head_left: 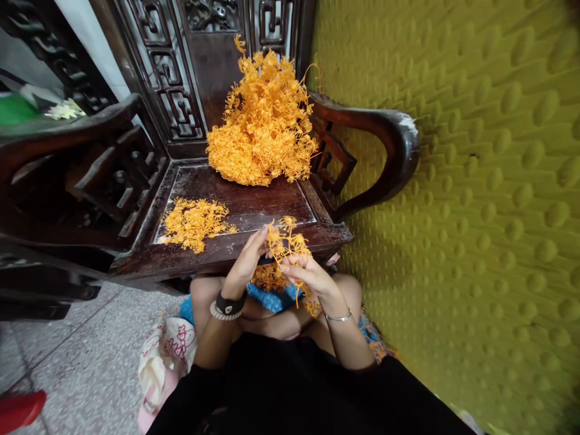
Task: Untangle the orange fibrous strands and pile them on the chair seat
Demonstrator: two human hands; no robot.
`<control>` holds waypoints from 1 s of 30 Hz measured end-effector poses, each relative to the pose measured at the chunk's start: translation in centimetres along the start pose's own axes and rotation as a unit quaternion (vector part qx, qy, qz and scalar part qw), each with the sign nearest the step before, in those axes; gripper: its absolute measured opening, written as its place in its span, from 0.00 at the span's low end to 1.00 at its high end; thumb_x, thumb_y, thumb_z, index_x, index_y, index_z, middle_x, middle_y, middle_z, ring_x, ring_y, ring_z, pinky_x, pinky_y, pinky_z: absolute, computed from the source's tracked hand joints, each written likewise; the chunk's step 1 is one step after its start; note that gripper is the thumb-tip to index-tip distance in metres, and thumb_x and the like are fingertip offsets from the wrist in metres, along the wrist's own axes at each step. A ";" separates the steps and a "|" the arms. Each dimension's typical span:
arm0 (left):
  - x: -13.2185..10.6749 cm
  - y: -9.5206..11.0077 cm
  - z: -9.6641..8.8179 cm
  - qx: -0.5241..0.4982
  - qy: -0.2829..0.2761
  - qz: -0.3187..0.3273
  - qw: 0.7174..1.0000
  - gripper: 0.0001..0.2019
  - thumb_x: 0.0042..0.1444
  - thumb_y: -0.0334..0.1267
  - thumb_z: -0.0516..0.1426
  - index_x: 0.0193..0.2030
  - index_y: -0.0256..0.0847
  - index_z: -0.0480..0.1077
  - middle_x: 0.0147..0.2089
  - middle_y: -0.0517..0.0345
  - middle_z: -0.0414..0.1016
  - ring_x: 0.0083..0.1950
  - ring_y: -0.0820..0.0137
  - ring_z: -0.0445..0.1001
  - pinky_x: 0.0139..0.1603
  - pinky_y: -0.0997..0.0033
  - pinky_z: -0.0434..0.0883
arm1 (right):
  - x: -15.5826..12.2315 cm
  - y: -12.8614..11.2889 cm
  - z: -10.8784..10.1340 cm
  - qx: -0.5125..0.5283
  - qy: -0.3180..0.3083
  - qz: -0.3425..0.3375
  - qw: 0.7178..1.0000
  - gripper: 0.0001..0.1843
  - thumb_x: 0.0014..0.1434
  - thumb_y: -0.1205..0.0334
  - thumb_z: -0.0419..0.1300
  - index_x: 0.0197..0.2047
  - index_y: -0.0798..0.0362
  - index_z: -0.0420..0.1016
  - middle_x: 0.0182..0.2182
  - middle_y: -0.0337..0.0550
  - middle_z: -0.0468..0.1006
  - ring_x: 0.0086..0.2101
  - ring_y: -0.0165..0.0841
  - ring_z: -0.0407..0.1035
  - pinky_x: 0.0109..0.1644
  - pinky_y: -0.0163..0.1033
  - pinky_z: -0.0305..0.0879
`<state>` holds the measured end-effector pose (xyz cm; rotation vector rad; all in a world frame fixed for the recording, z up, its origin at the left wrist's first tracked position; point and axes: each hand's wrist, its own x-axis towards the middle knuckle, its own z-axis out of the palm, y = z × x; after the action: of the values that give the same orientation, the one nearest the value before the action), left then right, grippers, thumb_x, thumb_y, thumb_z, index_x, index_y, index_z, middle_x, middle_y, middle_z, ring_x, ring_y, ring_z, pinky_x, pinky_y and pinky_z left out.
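My left hand (249, 257) and my right hand (308, 275) are raised together over my lap, fingers closed on a tangled clump of orange plastic sprigs (285, 240). More orange sprigs (268, 279) lie in my lap on a blue cloth (272, 299). On the dark wooden chair seat (254, 202) ahead sits a big heap of the same orange sprigs (263, 130) at the back. A smaller, flatter pile (193, 222) lies at the seat's front left.
The chair's carved back (199, 54) and curved right armrest (389, 136) frame the seat. A yellow bumpy padded wall (475, 199) fills the right. A pink and white bag (165, 356) lies on the speckled floor at left, with a red object (18, 411) at the corner.
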<state>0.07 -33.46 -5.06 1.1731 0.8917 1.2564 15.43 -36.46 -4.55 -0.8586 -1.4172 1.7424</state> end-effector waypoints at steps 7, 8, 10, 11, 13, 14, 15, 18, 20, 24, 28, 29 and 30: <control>1.2 -0.6 1.0 -0.020 0.075 -0.007 0.997 0.16 0.53 0.54 0.59 0.34 0.42 0.70 0.33 0.58 0.71 0.34 0.71 0.71 0.31 0.73 0.71 | -0.4 0.2 0.3 0.054 -0.017 -0.007 0.998 0.26 0.51 0.47 0.64 0.15 0.54 0.60 0.11 0.30 0.56 0.16 0.21 0.46 0.21 0.34 0.41; 1.5 -0.4 0.8 -0.014 0.088 0.012 0.996 0.17 0.54 0.55 0.58 0.33 0.42 0.68 0.32 0.59 0.69 0.32 0.72 0.69 0.30 0.74 0.70 | -0.8 0.1 0.6 0.048 -0.006 -0.010 0.999 0.26 0.51 0.47 0.65 0.15 0.54 0.60 0.12 0.30 0.56 0.16 0.21 0.46 0.21 0.34 0.40; 2.4 0.2 -0.3 0.007 0.151 0.061 0.987 0.18 0.56 0.56 0.56 0.31 0.42 0.65 0.29 0.61 0.64 0.27 0.75 0.64 0.26 0.76 0.65 | -2.1 0.1 1.4 0.031 0.014 -0.006 0.999 0.25 0.49 0.46 0.66 0.16 0.55 0.61 0.13 0.30 0.57 0.17 0.21 0.46 0.21 0.33 0.39; 2.9 0.5 -1.1 0.021 0.200 0.089 0.976 0.18 0.57 0.57 0.55 0.31 0.43 0.63 0.27 0.63 0.62 0.26 0.76 0.61 0.24 0.77 0.62 | -2.8 0.0 1.7 0.022 0.022 0.002 1.000 0.25 0.49 0.46 0.66 0.18 0.55 0.62 0.13 0.31 0.58 0.17 0.21 0.46 0.21 0.34 0.39; 4.0 1.2 -2.8 0.068 0.285 0.138 0.946 0.19 0.60 0.57 0.51 0.31 0.43 0.62 0.26 0.64 0.59 0.24 0.76 0.58 0.23 0.77 0.59 | -4.1 -0.1 2.1 0.012 0.041 0.013 0.999 0.24 0.51 0.44 0.65 0.19 0.54 0.63 0.14 0.31 0.57 0.17 0.22 0.46 0.20 0.34 0.39; 4.5 1.5 -3.5 0.126 0.270 0.151 0.943 0.19 0.61 0.56 0.50 0.30 0.43 0.61 0.26 0.64 0.60 0.25 0.75 0.59 0.25 0.77 0.59 | -4.6 -0.2 2.1 0.011 0.052 0.012 0.999 0.25 0.51 0.44 0.64 0.19 0.54 0.62 0.14 0.30 0.56 0.17 0.22 0.46 0.20 0.34 0.38; 5.0 1.6 -3.9 0.201 0.228 0.150 0.941 0.18 0.62 0.54 0.50 0.29 0.42 0.62 0.25 0.63 0.62 0.26 0.74 0.61 0.27 0.76 0.60 | -4.8 -0.3 2.0 0.007 0.062 0.009 0.998 0.26 0.51 0.43 0.64 0.18 0.54 0.61 0.14 0.30 0.55 0.17 0.22 0.46 0.20 0.34 0.39; 5.9 1.1 -3.9 0.450 0.103 0.068 0.884 0.15 0.63 0.48 0.50 0.29 0.42 0.67 0.28 0.60 0.71 0.31 0.70 0.70 0.34 0.73 0.63 | -4.2 -0.3 0.9 -0.004 0.060 0.002 0.998 0.28 0.50 0.43 0.65 0.17 0.54 0.57 0.14 0.30 0.54 0.17 0.21 0.45 0.21 0.33 0.38; 6.2 0.5 -3.0 0.556 0.090 -0.001 0.826 0.12 0.64 0.44 0.50 0.34 0.43 0.70 0.33 0.56 0.75 0.37 0.65 0.74 0.38 0.71 0.65 | -3.4 0.0 0.2 -0.021 0.049 0.003 0.999 0.28 0.51 0.42 0.64 0.17 0.54 0.58 0.14 0.30 0.55 0.18 0.21 0.46 0.21 0.33 0.39; 6.1 -0.6 -2.0 0.607 0.102 -0.051 0.786 0.10 0.63 0.40 0.50 0.43 0.41 0.72 0.44 0.46 0.76 0.47 0.58 0.75 0.45 0.64 0.68 | -2.5 0.9 -0.5 -0.049 0.020 0.004 0.999 0.29 0.52 0.39 0.62 0.17 0.55 0.59 0.14 0.31 0.57 0.18 0.21 0.48 0.22 0.33 0.42; 5.4 -0.9 -2.3 0.607 0.136 -0.034 0.783 0.21 0.56 0.37 0.59 0.56 0.35 0.66 0.57 0.37 0.67 0.59 0.52 0.68 0.53 0.59 0.67 | -2.5 1.5 -0.9 -0.063 0.008 0.019 0.998 0.29 0.51 0.37 0.61 0.18 0.55 0.60 0.14 0.31 0.57 0.18 0.21 0.48 0.22 0.33 0.42; 5.2 -0.8 -2.3 0.579 0.141 -0.009 0.803 0.23 0.56 0.36 0.59 0.58 0.33 0.65 0.59 0.36 0.65 0.61 0.53 0.66 0.55 0.59 0.66 | -2.4 1.5 -1.0 -0.071 -0.005 0.020 0.997 0.29 0.51 0.37 0.61 0.18 0.55 0.61 0.14 0.31 0.57 0.18 0.21 0.47 0.22 0.33 0.43; 4.8 -0.6 -2.3 0.532 0.137 0.022 0.835 0.22 0.58 0.37 0.58 0.58 0.33 0.65 0.60 0.37 0.65 0.61 0.55 0.65 0.57 0.60 0.65 | -2.3 1.4 -1.0 -0.078 -0.027 0.020 0.996 0.29 0.51 0.38 0.61 0.18 0.55 0.61 0.15 0.31 0.56 0.19 0.22 0.47 0.22 0.33 0.43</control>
<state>-1.33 -28.27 -5.69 1.8833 1.9250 0.9383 17.37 -38.12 -5.94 -0.9349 -1.5986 1.7123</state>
